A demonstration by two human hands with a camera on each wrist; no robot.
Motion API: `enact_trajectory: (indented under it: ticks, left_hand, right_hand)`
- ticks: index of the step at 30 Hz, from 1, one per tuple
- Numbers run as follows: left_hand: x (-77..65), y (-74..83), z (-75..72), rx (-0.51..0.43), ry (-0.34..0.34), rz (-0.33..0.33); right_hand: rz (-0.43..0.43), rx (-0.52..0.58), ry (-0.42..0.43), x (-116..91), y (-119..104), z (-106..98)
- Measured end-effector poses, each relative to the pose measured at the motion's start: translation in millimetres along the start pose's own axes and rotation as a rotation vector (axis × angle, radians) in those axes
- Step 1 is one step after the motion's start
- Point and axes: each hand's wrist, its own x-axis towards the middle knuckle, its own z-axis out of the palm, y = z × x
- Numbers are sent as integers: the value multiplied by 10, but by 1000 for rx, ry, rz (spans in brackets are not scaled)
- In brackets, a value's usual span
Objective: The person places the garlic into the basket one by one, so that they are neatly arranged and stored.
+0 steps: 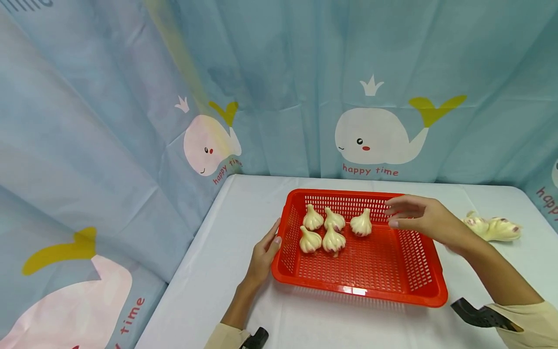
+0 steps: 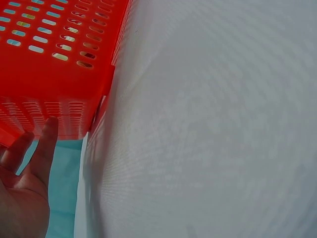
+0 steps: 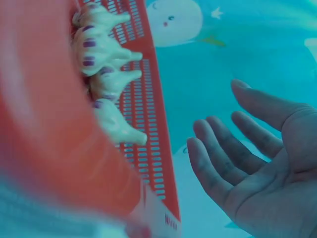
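A red plastic basket (image 1: 362,287) with slotted walls stands on the table. Several garlic bulbs (image 1: 310,241) are in its left half, stems mostly upward; one bulb (image 1: 361,224) sits apart, nearer the middle. At the basket's left end is my left hand (image 1: 260,257), its extended fingers (image 2: 43,151) against the outer wall and its thumb near the rim. My right hand (image 1: 425,219) hovers over the basket's right end, holding nothing. In the right wrist view its fingers (image 3: 223,158) are spread and slightly bent, beside the basket wall.
More garlic bulbs (image 1: 494,229) lie on the white-covered table (image 1: 209,247), to the right of the basket and partly behind my right forearm. A blue curtain (image 1: 283,87) printed with whales hangs along the table's back and left sides.
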Motion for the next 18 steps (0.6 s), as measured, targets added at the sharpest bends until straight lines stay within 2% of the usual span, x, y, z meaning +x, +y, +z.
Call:
enact_trajectory:
  ticks: [8,18]
  left_hand:
    - [10,-4,-2,14,3,9]
    - [0,-1,-4,23,5,11]
  right_hand:
    - [-37,16,88,-206,192,-155]
    - [39,6,175,-409,389,-286]
